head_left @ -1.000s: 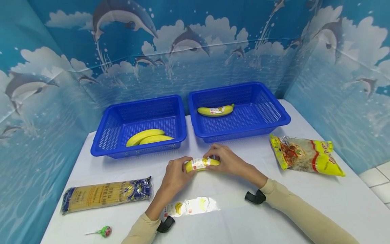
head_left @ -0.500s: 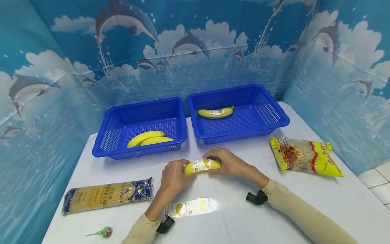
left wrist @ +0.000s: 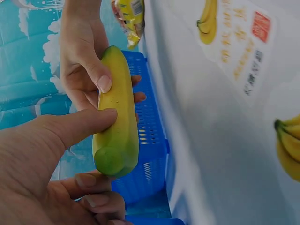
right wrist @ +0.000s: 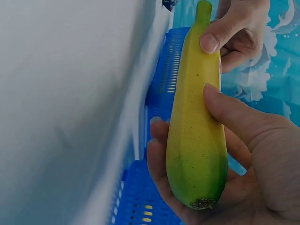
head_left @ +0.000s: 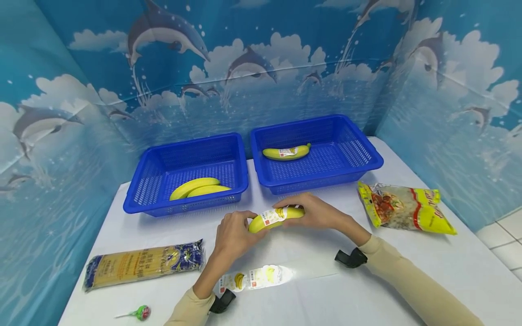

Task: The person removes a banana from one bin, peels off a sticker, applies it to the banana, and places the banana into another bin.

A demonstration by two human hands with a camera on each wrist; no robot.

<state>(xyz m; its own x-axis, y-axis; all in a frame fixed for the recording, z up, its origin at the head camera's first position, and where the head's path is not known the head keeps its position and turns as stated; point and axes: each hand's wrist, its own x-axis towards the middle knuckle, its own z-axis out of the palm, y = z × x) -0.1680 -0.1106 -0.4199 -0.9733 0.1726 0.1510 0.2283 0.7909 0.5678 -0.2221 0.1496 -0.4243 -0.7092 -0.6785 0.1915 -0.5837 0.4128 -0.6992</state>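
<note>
Both hands hold one yellow-green banana [head_left: 271, 218] between them above the table. A white label [head_left: 273, 216] with a banana picture runs across its far side in the head view. My left hand [head_left: 236, 234] pinches the stem end, its thumb pressed to the peel in the left wrist view. At the other end, my right hand [head_left: 317, 212] grips the banana; in the right wrist view its fingers curl beneath and the thumb [right wrist: 234, 110] lies along the side. A clear strip with banana labels [head_left: 257, 277] lies on the table, nearer the body.
The left blue basket [head_left: 140, 192] holds two bananas [head_left: 195, 186]; the right blue basket [head_left: 314, 183] holds one labelled banana [head_left: 285, 153]. A spaghetti pack [head_left: 142, 263] and a lollipop [head_left: 142, 312] lie at left. A yellow food bag [head_left: 408, 207] lies at right.
The banana has tilted, its right end now higher. My right hand has shifted slightly right and upward with it, while my left hand keeps its hold.
</note>
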